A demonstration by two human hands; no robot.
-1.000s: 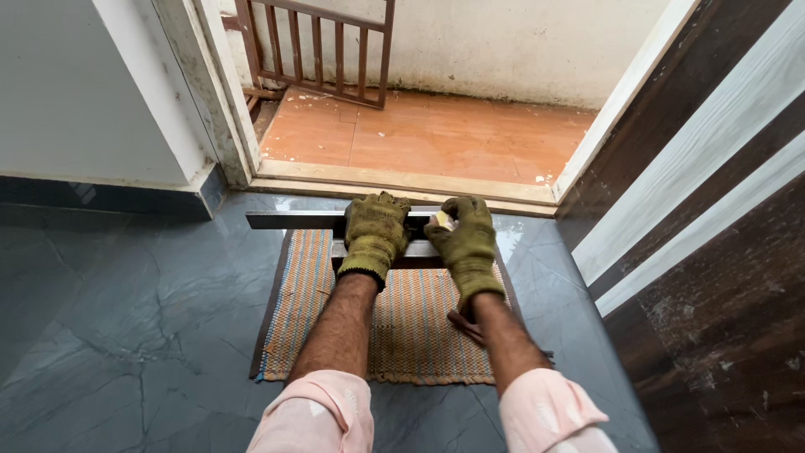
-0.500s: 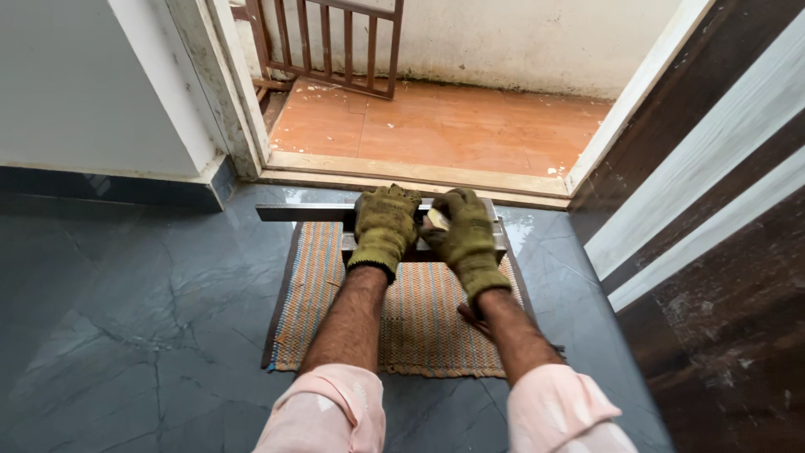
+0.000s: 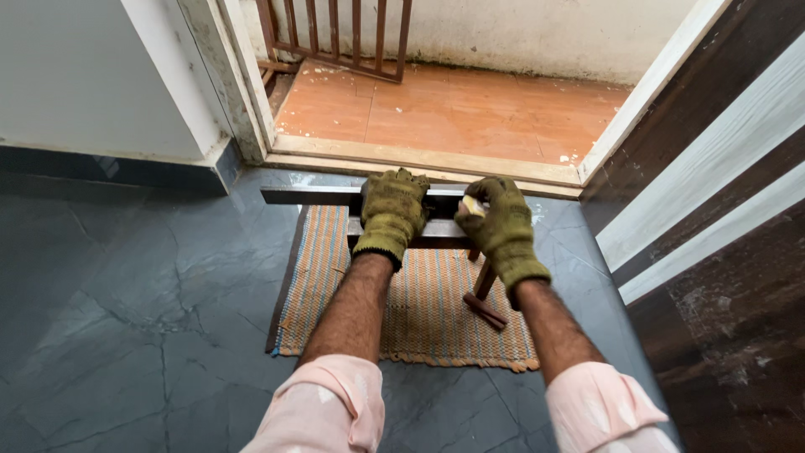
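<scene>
Gripping the dark bar (image 3: pixel 319 195) w/ my left hand (image 3: pixel 392 210) to steady it on the stool (image 3: pixel 436 231); right hand (image 3: pixel 501 225) pinches a small pale piece (image 3: pixel 472 206) beside.

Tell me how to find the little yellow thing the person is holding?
Start at the open doorway's wooden threshold, then look just below it at the striped woven mat. Above the mat, two green-gloved hands rest on a dark metal bar. The right hand pinches a small yellow piece, the only pale, bright thing against the gloves.
</scene>
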